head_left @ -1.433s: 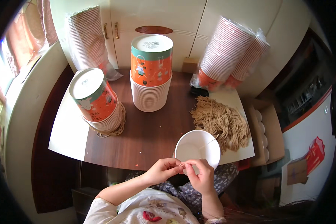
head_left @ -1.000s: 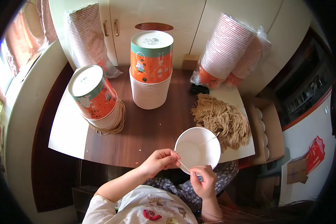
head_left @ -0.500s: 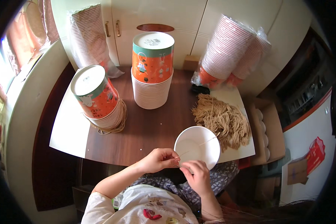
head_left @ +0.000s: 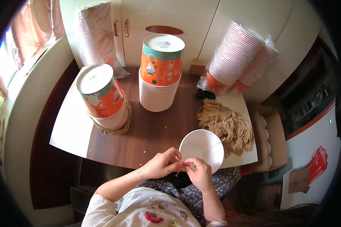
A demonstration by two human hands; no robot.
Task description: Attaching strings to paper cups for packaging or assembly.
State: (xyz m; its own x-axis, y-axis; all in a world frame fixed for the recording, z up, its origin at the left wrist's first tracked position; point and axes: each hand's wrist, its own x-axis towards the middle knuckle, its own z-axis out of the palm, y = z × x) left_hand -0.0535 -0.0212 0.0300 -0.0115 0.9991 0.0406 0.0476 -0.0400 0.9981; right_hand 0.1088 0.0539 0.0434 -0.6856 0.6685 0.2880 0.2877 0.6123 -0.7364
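My left hand (head_left: 163,162) and my right hand (head_left: 199,174) meet at the near left rim of a white paper bucket (head_left: 193,141), fingertips pinched together. Between them is a thin tan cord (head_left: 177,174), whose end dangles just below the fingers; the pinch hides the rest there. The bucket stands tilted at the table's front edge by my lap, its mouth facing up toward me. Another bit of cord (head_left: 215,145) crosses its far right rim. Right behind it lies a heap of tan cords (head_left: 228,126).
Upside-down stacks of orange printed buckets stand at left (head_left: 102,94) and centre (head_left: 161,72), the left one ringed with cords. Plastic-wrapped bucket stacks stand at back left (head_left: 96,36) and back right (head_left: 235,56). A cardboard box (head_left: 274,136) sits beyond the table's right edge.
My fingertips have come closer together at the bucket's rim. The cord end now hangs beneath them, where before a strand stuck up over the bucket's mouth. The whole view has shifted slightly.
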